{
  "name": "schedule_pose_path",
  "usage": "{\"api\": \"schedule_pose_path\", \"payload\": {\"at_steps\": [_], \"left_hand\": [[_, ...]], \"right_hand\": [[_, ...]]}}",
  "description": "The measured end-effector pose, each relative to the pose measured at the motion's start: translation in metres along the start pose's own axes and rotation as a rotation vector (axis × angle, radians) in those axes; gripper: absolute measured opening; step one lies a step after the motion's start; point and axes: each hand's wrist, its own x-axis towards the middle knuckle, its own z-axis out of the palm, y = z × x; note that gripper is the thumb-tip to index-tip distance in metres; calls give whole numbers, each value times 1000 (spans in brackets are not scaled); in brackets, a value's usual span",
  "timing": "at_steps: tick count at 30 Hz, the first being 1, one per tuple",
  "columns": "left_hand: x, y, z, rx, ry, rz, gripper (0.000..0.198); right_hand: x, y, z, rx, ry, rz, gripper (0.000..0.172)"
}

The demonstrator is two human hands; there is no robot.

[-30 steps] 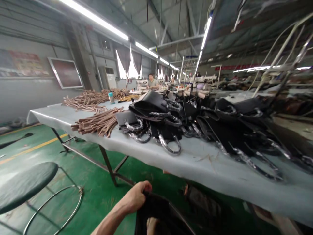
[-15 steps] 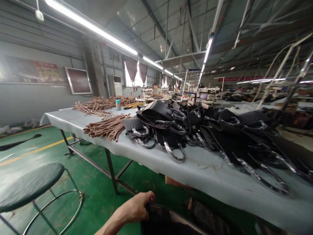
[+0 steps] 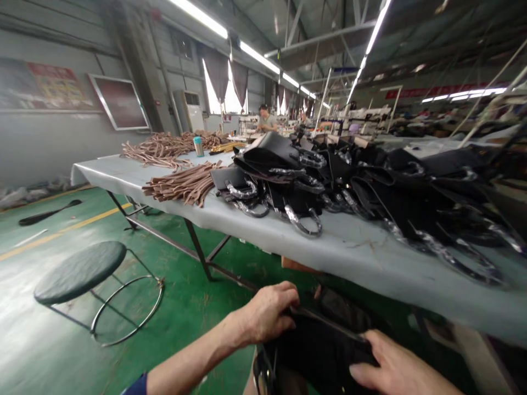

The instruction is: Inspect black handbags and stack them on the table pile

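Note:
Low in front of me is a black bag (image 3: 321,351), its upper edge stretched between both hands. My left hand (image 3: 274,310) is closed on the left end of that edge. At the right end, my right hand (image 3: 385,359) grips the edge with its thumb on the near side and fingers over the top. The bag's lower part runs out of view, and a shiny metal fitting shows at its lower left. Beyond, on the table (image 3: 255,233), lies a heap of black bags (image 3: 382,192) with plastic-wrapped handles (image 3: 304,222).
Left of the heap are bundles of brown strips (image 3: 181,184) and a turquoise-topped bottle (image 3: 198,146). A round green stool (image 3: 82,271) stands at the lower left. Brown-edged material sits under the table. Farther back, a person (image 3: 267,119) is among sewing machines.
My right hand has come into view and now holds the bag's edge. The left hand has moved up and right with the bag. My view has tilted downward.

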Motion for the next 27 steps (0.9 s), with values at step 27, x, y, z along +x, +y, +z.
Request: {"api": "schedule_pose_path", "payload": {"at_steps": [27], "left_hand": [[23, -6, 15, -166, 70, -272, 12]], "right_hand": [[4, 1, -11, -172, -141, -13, 40]]}}
